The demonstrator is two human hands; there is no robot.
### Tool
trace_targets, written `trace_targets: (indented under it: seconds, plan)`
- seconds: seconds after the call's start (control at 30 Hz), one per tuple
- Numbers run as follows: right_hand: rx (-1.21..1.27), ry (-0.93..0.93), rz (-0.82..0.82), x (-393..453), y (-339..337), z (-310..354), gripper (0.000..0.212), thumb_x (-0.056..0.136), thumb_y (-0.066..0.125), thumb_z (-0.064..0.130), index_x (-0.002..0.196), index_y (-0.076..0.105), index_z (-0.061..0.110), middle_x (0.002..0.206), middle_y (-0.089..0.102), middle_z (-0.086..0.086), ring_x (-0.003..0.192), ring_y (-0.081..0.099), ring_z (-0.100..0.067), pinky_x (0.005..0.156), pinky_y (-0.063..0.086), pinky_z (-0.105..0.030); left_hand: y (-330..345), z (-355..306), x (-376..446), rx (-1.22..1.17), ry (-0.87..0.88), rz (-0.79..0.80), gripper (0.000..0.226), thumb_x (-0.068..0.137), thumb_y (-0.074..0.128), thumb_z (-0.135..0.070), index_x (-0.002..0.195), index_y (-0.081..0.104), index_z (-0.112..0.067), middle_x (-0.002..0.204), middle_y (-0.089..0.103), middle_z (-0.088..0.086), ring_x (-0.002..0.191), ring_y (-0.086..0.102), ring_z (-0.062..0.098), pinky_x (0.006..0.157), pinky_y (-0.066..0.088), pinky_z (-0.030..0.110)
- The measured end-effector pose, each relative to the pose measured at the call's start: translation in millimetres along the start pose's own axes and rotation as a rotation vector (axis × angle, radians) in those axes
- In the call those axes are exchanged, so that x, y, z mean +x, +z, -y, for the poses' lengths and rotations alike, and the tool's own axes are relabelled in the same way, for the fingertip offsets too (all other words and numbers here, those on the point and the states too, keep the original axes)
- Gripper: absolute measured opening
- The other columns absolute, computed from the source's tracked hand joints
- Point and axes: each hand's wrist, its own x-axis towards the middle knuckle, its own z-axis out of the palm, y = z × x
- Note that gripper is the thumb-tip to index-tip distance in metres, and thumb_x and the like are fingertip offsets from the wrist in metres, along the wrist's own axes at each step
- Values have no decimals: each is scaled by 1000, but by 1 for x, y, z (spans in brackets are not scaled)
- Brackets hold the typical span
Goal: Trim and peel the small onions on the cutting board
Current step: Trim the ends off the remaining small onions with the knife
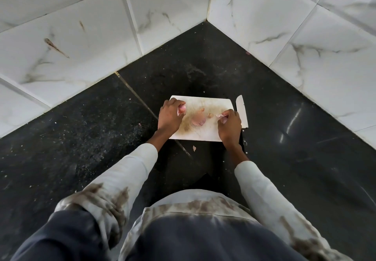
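Observation:
A stained white cutting board (205,133) lies on the black counter in the corner. My left hand (169,116) rests at the board's left edge, closed around a small pink onion (181,109). My right hand (228,127) is at the board's right side, its fingertips pinching a thin pink piece of onion skin (220,116). Between the hands a peeled pinkish onion (198,120) lies on the board, with small trimmed bits (210,115) beside it. A knife with a white blade (241,111) lies flat just right of the board, untouched.
White marble-look tiled walls (284,37) meet in a corner behind the board. The black counter (101,128) is speckled with crumbs, and a scrap of peel (194,148) lies in front of the board. My stained white sleeves reach in from below.

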Motion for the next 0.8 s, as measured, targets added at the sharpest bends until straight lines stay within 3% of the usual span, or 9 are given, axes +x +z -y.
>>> trace_targets:
  seconds: [0.17, 0.4, 0.53, 0.67, 0.8]
  plan:
    - [-83, -18, 40, -2, 1, -1, 34, 92, 73, 12, 124, 62, 14, 125, 60, -7, 120, 52, -28, 97, 49, -40, -1, 3, 2, 26, 43, 51, 45, 92, 77, -17, 136, 68, -22, 133, 65, -1, 125, 56, 24, 104, 45, 42]
    - [-85, -104, 15, 2, -5, 20, 36, 92, 72, 10, 125, 62, 19, 129, 60, -3, 122, 49, -26, 95, 50, -39, -2, 0, 0, 7, 51, 96, 52, 93, 75, -16, 143, 63, -21, 143, 60, 0, 134, 53, 25, 110, 42, 46]
    - [-21, -105, -46, 7, -10, 23, 33, 95, 66, 5, 124, 63, 20, 126, 62, -1, 121, 50, -23, 90, 48, -32, -8, -12, -10, 93, 197, 23, 47, 93, 72, -28, 140, 65, -20, 147, 53, 4, 140, 45, 27, 112, 40, 48]
    - [-60, 57, -177, 9, -21, 8, 34, 91, 66, 2, 120, 64, 19, 127, 60, -3, 121, 50, -27, 87, 52, -38, -8, -33, -22, 133, 298, 32, 55, 93, 63, -52, 138, 62, -20, 135, 54, 1, 127, 50, 24, 110, 43, 46]
    - [-103, 225, -241, -1, -35, -13, 39, 86, 70, 7, 122, 58, 15, 131, 55, -9, 122, 50, -34, 93, 52, -46, 4, -43, -30, 8, 213, 106, 66, 90, 72, -56, 140, 58, -17, 134, 58, 0, 122, 59, 23, 98, 54, 40]
